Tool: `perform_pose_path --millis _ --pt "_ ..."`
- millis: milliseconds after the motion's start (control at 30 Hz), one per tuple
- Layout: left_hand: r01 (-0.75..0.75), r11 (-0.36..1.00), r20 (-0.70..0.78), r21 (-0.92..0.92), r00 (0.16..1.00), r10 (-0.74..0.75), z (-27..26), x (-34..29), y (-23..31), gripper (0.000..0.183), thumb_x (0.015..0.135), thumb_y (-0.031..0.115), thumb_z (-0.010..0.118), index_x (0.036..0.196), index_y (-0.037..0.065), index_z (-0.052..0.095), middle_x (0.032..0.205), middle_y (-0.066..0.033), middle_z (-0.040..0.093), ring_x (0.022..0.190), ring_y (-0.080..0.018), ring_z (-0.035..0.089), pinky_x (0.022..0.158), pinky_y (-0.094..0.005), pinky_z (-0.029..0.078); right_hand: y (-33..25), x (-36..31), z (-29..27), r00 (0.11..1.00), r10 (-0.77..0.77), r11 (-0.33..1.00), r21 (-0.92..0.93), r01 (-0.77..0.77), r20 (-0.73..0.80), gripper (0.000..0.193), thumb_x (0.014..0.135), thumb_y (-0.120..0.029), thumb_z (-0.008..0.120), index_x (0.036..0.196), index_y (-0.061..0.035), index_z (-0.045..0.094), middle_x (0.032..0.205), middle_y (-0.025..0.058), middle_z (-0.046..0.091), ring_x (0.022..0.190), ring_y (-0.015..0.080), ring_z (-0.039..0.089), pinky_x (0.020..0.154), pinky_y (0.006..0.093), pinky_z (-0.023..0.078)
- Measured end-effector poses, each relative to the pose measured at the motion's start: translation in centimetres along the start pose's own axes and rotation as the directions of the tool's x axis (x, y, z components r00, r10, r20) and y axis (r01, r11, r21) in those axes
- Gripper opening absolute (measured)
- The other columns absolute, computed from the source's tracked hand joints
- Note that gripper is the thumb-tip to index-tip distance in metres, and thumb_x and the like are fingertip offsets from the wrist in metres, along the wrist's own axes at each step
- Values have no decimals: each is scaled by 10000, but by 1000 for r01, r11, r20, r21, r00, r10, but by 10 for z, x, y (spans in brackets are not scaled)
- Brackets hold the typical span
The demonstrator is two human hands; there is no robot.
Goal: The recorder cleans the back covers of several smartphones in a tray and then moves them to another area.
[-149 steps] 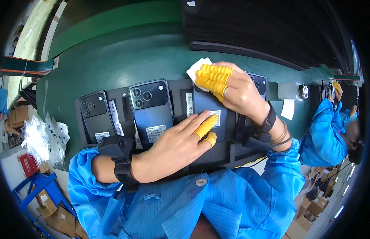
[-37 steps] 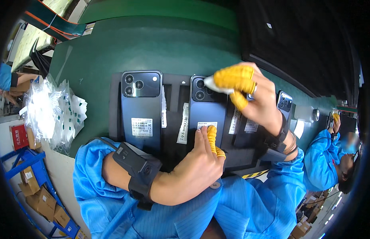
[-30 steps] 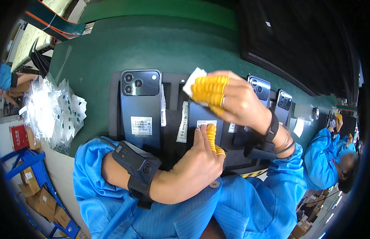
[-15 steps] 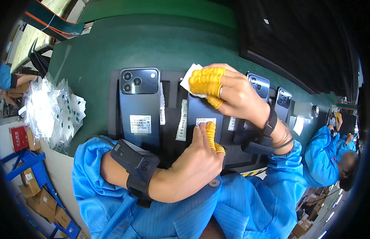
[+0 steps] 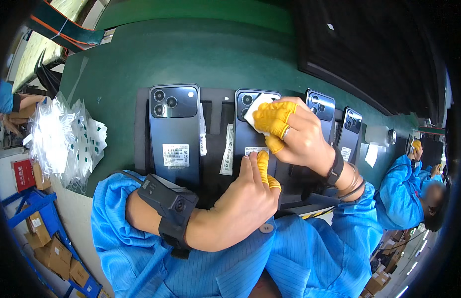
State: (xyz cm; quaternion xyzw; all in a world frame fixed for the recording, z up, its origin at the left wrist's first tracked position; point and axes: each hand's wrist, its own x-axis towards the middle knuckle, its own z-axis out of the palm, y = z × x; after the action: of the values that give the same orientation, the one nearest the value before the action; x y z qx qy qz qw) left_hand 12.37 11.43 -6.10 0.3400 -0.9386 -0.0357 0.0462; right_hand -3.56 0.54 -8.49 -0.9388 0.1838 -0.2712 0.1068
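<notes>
Several dark blue smartphones lie face down in a row on a black tray [image 5: 141,141]. With yellow finger cots on, my right hand [image 5: 295,131] is closed on a folded white wipe [image 5: 254,110]. It presses the wipe to the back of the second smartphone [image 5: 244,134], beside the camera lenses. My left hand [image 5: 248,196], its fingers bunched and partly in yellow cots, steadies that phone at its white label. To the left lies another smartphone [image 5: 173,136] with a white label. Two more phones, one the third smartphone [image 5: 324,105], lie to the right.
A green table [image 5: 205,54] spreads beyond the tray. At its left edge hangs a bunch of clear plastic sleeves [image 5: 66,141]. A dark panel [image 5: 364,49] lies far right. Cardboard boxes [image 5: 54,256] sit lower left; co-workers in blue [image 5: 402,193] are at right.
My right hand has moved right and slightly down with the wipe, uncovering the phone's upper left lenses. My left hand stays put on the phone.
</notes>
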Motion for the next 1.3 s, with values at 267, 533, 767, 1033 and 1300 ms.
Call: perform_pose_path --millis 267,533,767,1033,1300 --pt "13 1000 -45 16 999 -12 0 0 1 231 684 183 577 792 -20 600 634 -197 618 923 -386 624 909 -428 437 -1 -13 -16 986 169 981 96 -169 10 158 644 25 649 800 1 654 789 126 645 765 290 627 770 367 496" --pt "-16 1000 -11 2 1000 16 -2 -1 -1 273 702 172 584 874 -38 615 631 -193 618 887 -379 626 894 -407 451 10 -17 -47 825 563 740 476 -475 -50 154 779 55 581 907 24 662 931 114 685 903 208 652 834 299 497" --pt "-20 999 16 -30 1000 20 -4 1 -1 261 702 165 591 867 -35 615 639 -200 622 872 -384 628 886 -418 449 17 -16 -44 774 631 673 530 -516 -49 168 812 30 577 956 16 664 970 106 685 930 193 646 852 302 494" --pt "-10 1000 8 -6 1000 10 2 0 1 249 720 193 566 835 -23 611 681 -228 631 932 -422 621 900 -463 431 14 20 -7 973 218 974 75 -212 -78 224 742 12 647 957 -38 684 996 126 677 905 277 649 881 367 469" --pt "-18 1000 31 18 999 18 -3 1 2 262 722 210 561 835 -22 610 663 -230 623 910 -416 633 903 -476 437 2 13 9 991 -132 989 65 132 -4 155 568 -116 673 690 -21 654 706 93 623 645 221 612 805 401 517"
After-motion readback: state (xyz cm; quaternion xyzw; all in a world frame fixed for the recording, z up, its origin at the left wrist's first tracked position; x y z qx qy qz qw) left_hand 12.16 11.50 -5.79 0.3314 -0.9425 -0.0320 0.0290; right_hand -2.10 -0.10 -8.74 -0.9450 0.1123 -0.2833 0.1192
